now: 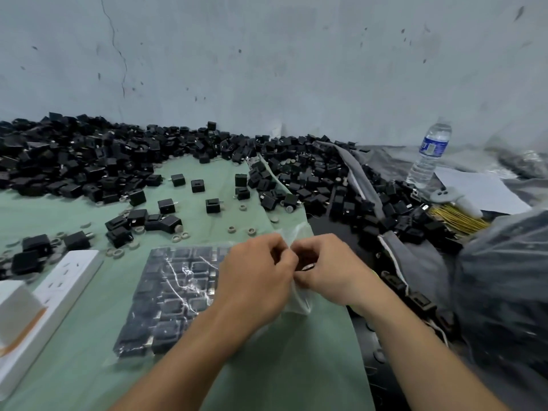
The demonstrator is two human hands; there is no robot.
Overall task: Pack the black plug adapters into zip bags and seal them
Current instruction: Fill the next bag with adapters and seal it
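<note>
The left hand and right hand, fingers curled, meet and pinch a small clear plastic zip bag over the pale green cloth. Just to their left lies a flat clear bag filled with black plug adapters. Beyond, loose black adapters dot the cloth before a heap along the grey wall.

Black plug adapters on a pale green cloth, beside a white power strip.
</note>
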